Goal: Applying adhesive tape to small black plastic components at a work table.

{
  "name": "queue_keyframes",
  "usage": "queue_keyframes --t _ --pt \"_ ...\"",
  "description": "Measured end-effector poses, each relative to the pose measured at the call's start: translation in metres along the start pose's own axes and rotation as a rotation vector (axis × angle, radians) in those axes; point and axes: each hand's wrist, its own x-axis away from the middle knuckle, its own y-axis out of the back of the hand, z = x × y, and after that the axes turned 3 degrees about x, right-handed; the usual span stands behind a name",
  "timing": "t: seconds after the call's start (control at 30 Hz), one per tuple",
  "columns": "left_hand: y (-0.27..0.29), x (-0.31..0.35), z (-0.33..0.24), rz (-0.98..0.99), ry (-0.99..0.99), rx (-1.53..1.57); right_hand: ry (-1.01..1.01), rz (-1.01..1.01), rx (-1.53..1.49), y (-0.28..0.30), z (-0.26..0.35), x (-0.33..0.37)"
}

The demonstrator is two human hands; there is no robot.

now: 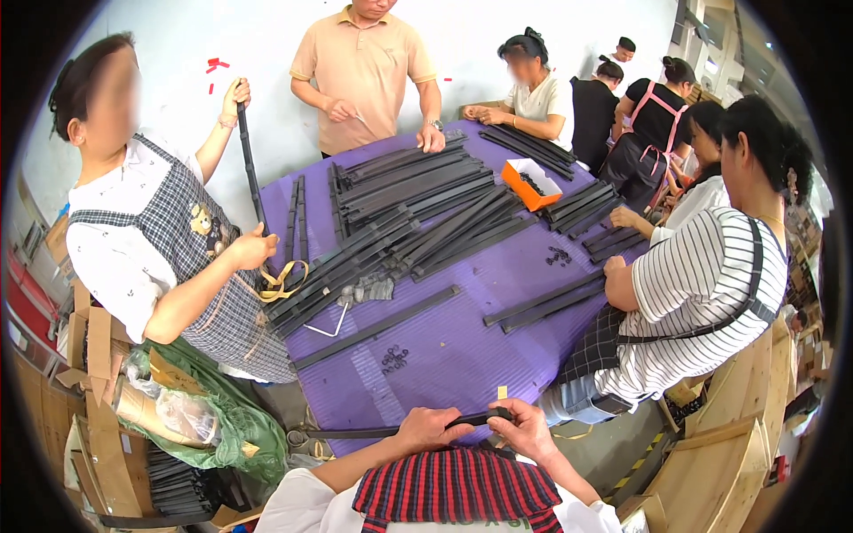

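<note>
At the table's near edge I hold a long, thin black strip (355, 433), which stretches out to the left. My left hand (430, 430) is closed around it close to its right end. That end sits between the fingertips of my right hand (526, 432); whether a small part is pinched there too, I cannot make out. Just beyond my hands, small black rings (395, 359) lie in a loose pile on the purple table (444, 373). Another long black strip (378, 327) lies slantwise behind the rings.
Stacked black strips (418, 186) cover the table's middle. An orange-and-white box (531, 185) holds small dark parts. Other people stand around it; one at the left grips a strip (251, 169) upright. Cartons and a green sack (258, 435) are lower left, wooden crates (711, 471) lower right.
</note>
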Motion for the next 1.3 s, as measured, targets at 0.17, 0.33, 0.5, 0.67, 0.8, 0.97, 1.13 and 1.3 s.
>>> queue_keyframes --t 0.17,0.33,0.5,0.67,0.8,0.97,1.13,1.3 --pt "0.012 0.006 -0.005 0.035 -0.024 0.109 0.052 0.056 -0.014 0.0 0.004 0.009" --pt "0.046 0.006 -0.02 0.233 0.063 0.331 0.332 0.036 0.321 -0.006 0.037 0.012" --pt "0.074 0.0 -0.026 0.324 0.055 0.471 0.5 0.047 0.309 -0.011 0.069 0.007" --pt "0.085 0.0 -0.023 0.449 0.049 0.596 0.581 0.116 0.317 -0.014 0.075 0.003" --pt "0.091 0.002 -0.021 0.496 -0.021 0.661 0.613 0.187 0.257 -0.015 0.075 0.0" --pt "0.097 0.005 -0.023 0.504 -0.005 0.706 0.624 0.203 0.224 -0.019 0.079 -0.004" --pt "0.094 0.007 -0.026 0.452 -0.003 0.616 0.611 0.126 0.386 -0.023 0.093 0.002" --pt "0.1 0.012 -0.028 0.57 -0.026 0.725 0.747 0.205 0.299 -0.027 0.093 0.001"
